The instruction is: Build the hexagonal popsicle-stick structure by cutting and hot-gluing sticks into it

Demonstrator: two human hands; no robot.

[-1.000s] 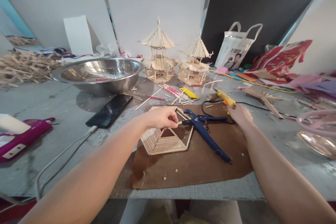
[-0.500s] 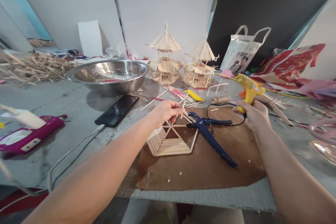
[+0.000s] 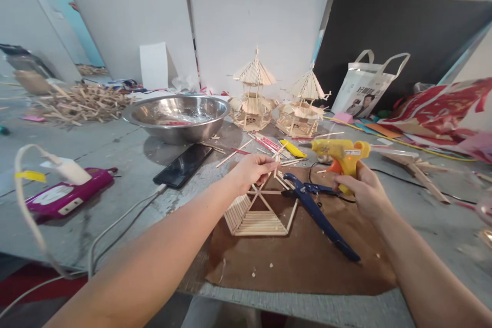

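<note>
Blue cutter [image 3: 323, 224] partly over frame [image 3: 260, 224]

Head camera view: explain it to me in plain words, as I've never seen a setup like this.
There is no machine here, just a person's two bare hands, seen from a camera worn on the head, looking forward and down. The left hand pinches what looks like a short stick; the right hand grips a yellow glue gun. On the grey table lies a brown sheet, bearing a partly filled stick frame and a blue cutter. Farther back stand two stick towers and a metal bowl, with a phone before the bowl.
</note>
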